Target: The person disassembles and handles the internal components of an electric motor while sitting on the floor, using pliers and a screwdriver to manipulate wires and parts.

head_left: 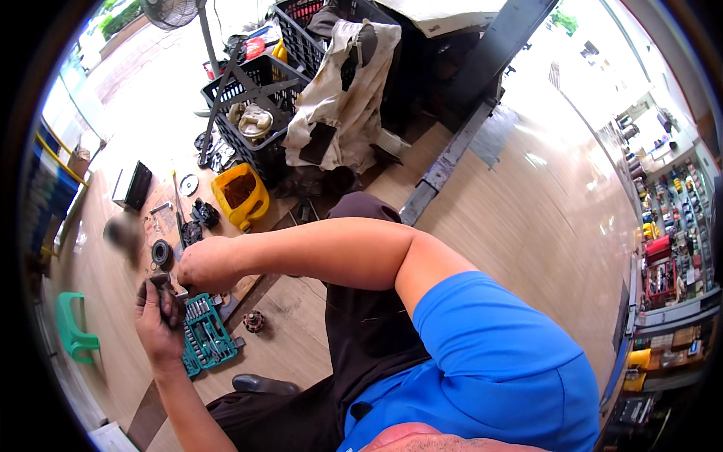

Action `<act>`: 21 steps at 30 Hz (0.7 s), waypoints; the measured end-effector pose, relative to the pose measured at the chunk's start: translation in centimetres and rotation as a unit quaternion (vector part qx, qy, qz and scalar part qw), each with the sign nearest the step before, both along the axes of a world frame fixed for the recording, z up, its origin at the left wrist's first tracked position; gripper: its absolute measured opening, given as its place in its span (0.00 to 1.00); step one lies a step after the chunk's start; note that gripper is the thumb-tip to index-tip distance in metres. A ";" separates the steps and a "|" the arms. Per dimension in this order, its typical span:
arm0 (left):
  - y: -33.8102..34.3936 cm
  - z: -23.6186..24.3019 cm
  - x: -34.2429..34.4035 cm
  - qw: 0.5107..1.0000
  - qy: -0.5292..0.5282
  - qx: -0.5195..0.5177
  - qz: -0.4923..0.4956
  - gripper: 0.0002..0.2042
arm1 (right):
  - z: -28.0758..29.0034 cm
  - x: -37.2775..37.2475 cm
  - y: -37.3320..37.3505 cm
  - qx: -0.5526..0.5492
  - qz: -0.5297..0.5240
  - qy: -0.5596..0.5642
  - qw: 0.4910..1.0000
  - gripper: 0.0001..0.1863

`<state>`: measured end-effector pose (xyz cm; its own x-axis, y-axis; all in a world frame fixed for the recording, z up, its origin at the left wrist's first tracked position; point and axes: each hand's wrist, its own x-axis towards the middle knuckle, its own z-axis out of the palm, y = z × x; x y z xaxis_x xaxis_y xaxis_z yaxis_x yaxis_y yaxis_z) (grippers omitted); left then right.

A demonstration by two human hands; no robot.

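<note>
My left hand (160, 320) is raised above the floor, its blackened fingers curled round a dark part that I cannot make out. My right arm reaches across to it, and my right hand (209, 264) is closed right beside the left one. A small metallic piece (178, 287) shows between the two hands; which hand grips it is unclear. Just below them lies an open teal socket set case (207, 331) with several sockets and tools in it. A round dark ring-shaped part (161, 253) stands past my right hand, near a dark greasy part (204, 213).
A yellow cut-open jug (260, 203) stands by black crates (260, 154) holding parts. A stained cloth (343, 105) hangs over them. A grey metal lift arm (448, 162) crosses the floor. A green stool (75, 328) is at left; a small round metal part (254, 322) lies near my shoe.
</note>
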<state>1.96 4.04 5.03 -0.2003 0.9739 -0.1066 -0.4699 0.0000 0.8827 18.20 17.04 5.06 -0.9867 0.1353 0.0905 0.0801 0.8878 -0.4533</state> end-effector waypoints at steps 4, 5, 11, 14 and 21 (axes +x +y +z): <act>-0.5 0.5 1.4 0.996 0.084 -0.018 -0.030 0.10 | 0.9 0.7 -0.2 0.017 -0.001 -0.042 0.999 0.10; -0.6 0.6 1.5 0.992 0.122 -0.027 -0.034 0.09 | 1.6 0.9 -0.2 0.012 -0.007 -0.055 0.998 0.10; -0.5 0.0 2.3 0.950 0.298 -0.065 -0.072 0.08 | 1.4 1.1 0.9 0.032 0.005 -0.097 0.995 0.10; -0.3 0.3 3.3 0.929 0.354 -0.071 -0.081 0.08 | 1.0 1.0 1.0 0.049 -0.026 -0.105 0.993 0.09; 0.1 -0.1 3.6 0.877 0.474 -0.060 -0.043 0.08 | 1.6 0.8 0.4 0.033 -0.106 -0.058 0.992 0.08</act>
<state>5.59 4.18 4.93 -0.1814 0.9828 -0.0342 0.4820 0.1192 0.8680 19.04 17.46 6.63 -0.9411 0.3380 -0.0055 0.3158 0.8731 -0.3716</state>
